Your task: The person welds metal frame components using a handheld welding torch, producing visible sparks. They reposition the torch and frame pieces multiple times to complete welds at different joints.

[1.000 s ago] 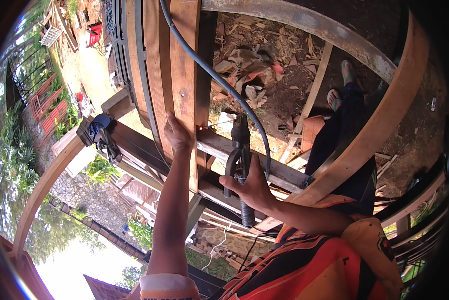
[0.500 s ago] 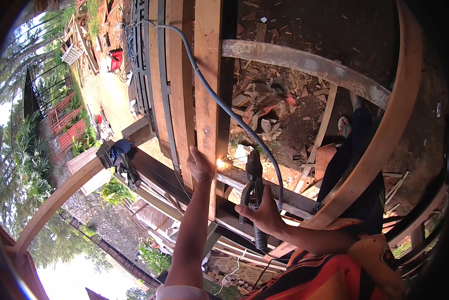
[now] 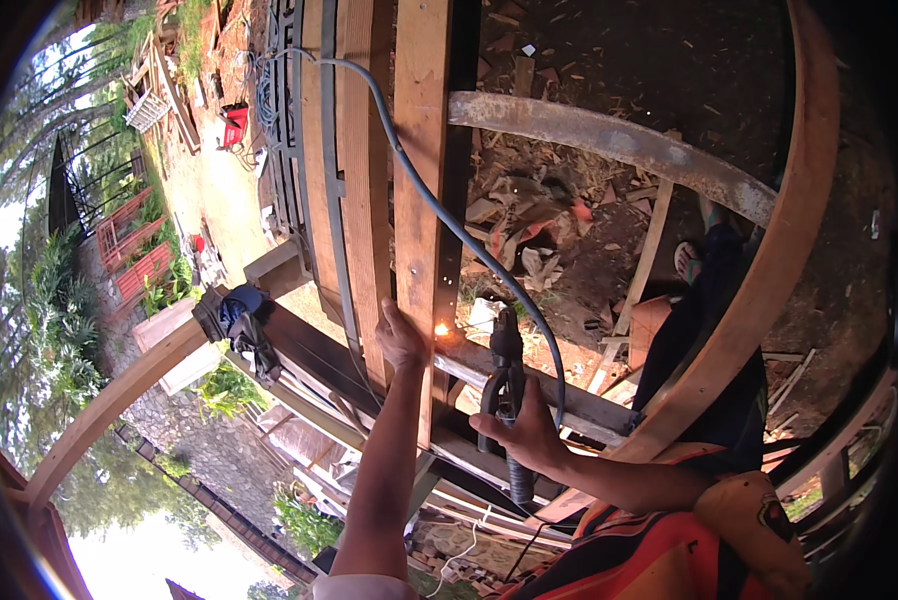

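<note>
A black plier-shaped clamp (image 3: 507, 342) and slate-blue flexible cable (image 3: 467, 237) contrast with a brown, straight wooden beam (image 3: 418, 225) and red, black-striped cloth shirt (image 3: 659, 555).

Sky (image 3: 144, 560): too white at lower left, detail is lost
Path (image 3: 201, 180): strongly sunlit
Ground (image 3: 609, 55): dim, in brown shade
Spark (image 3: 442, 329): small orange glare beside my left hand (image 3: 402, 338)
Long beam (image 3: 812, 130): looks curved near the black lens rim
</note>
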### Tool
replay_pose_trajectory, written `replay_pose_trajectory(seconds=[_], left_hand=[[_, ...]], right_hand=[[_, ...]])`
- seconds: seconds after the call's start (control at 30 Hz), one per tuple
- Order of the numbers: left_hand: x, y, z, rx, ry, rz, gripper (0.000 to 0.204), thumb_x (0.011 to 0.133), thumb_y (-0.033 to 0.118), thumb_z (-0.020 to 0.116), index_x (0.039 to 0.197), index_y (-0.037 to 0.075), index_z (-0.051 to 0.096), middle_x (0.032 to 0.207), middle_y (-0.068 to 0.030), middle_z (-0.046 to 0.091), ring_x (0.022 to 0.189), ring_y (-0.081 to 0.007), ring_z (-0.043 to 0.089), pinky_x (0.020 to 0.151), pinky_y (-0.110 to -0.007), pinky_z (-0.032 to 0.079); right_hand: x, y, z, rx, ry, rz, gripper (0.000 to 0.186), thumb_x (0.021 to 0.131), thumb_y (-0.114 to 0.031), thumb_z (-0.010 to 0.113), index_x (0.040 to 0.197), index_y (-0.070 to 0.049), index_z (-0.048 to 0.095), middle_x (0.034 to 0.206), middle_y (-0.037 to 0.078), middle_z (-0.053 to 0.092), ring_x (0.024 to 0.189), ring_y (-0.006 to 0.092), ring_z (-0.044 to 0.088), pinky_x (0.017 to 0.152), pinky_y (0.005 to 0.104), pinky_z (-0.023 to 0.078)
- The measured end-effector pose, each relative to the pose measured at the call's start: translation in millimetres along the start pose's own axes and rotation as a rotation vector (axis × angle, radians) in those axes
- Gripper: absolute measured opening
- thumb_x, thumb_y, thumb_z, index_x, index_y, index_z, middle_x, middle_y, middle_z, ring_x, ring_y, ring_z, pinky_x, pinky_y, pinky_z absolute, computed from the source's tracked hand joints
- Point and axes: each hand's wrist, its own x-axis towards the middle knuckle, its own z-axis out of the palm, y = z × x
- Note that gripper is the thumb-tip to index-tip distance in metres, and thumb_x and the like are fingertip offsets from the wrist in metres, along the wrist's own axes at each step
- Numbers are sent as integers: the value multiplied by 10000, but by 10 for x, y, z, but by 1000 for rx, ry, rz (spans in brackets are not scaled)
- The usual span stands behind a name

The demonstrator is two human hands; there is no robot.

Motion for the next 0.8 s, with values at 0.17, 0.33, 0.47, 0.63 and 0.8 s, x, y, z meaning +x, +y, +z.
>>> replay_pose_trajectory(seconds=[0.17,0.33,0.47,0.63,0.8], left_hand=[[48,-202,95,57,-26,-35,727,1047,618,400,742,-25,552,641,-168,514,645,-306,471,660,-513,361],[-3,227,21,86,18,-36,834,1003,730,355,942,-34,682,870,-272,673,872,-414,654,805,-533,447],[-47,119,-31,40,143,53,814,1003,731,352,1079,0,701,899,-274,681,948,-439,672,869,-507,484],[-779,313,81,-457,592,-90,639,1037,470,571,1361,-80,558,1380,-273,560,1314,-414,469,1145,-506,310],[-2025,373,597,-549,463,-610,922,840,611,778,1345,-127,554,1315,-269,618,1175,-336,605,1038,-448,457]], right_hand=[[-27,14,-52,68,9,33,733,814,-447,857,1239,-33,427,991,61,536,886,161,565,809,353,494],[-449,-667,-582,-122,-108,7,781,787,-396,879,1271,-4,409,1044,98,574,925,181,598,815,370,515],[-769,-1147,-1051,-114,-118,-120,834,772,-329,872,1351,-27,353,1079,73,532,974,164,572,884,352,504],[-1068,-1985,-1652,-384,-24,-369,945,749,-377,850,1435,-21,306,1113,63,450,1003,156,516,888,347,483],[-1334,-2826,-2016,-415,63,-474,1089,715,-518,856,1476,0,273,1027,73,459,743,111,524,633,252,504]])
